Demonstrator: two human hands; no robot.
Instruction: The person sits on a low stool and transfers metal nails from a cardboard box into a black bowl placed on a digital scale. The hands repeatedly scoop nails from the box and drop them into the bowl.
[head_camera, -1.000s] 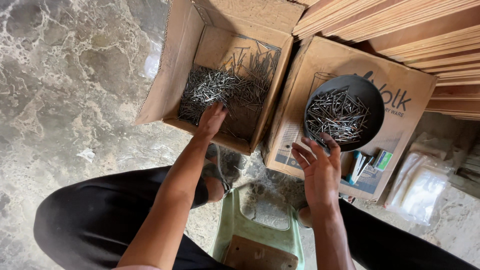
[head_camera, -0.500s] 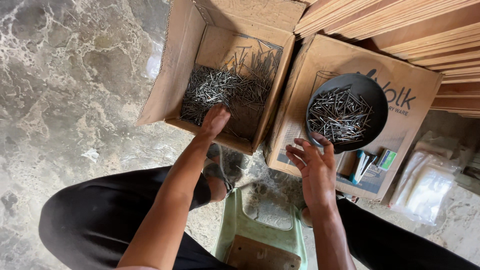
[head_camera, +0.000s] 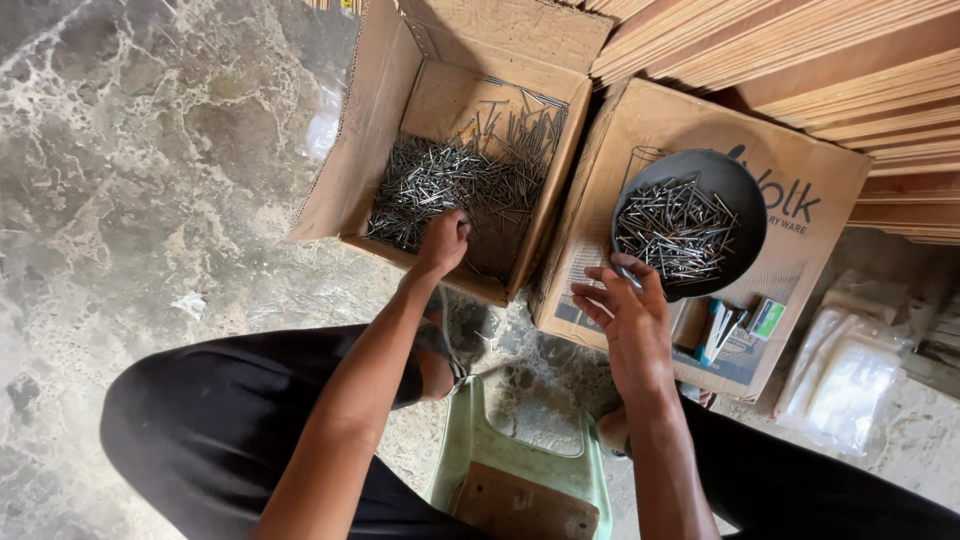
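Left hand (head_camera: 442, 240) closes on nails (head_camera: 450, 185) in the box (head_camera: 365, 130); right hand (head_camera: 625, 315), fingers spread, steadies the bowl (head_camera: 745, 205). Sharp points could prick, or the bowl tip.

Silver-grey nails (head_camera: 450, 185) in brown cardboard box (head_camera: 365, 120); black bowl (head_camera: 735, 185); pale green stool (head_camera: 470, 455); mottled grey marble floor (head_camera: 140, 150).

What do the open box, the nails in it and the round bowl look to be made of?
Box: brown corrugated cardboard, matte, with creased flaps. Nails: thin grey metal, probably steel, catching dull glints. Bowl: dark grey with a smooth rim, likely metal or plastic; the look leaves it open.
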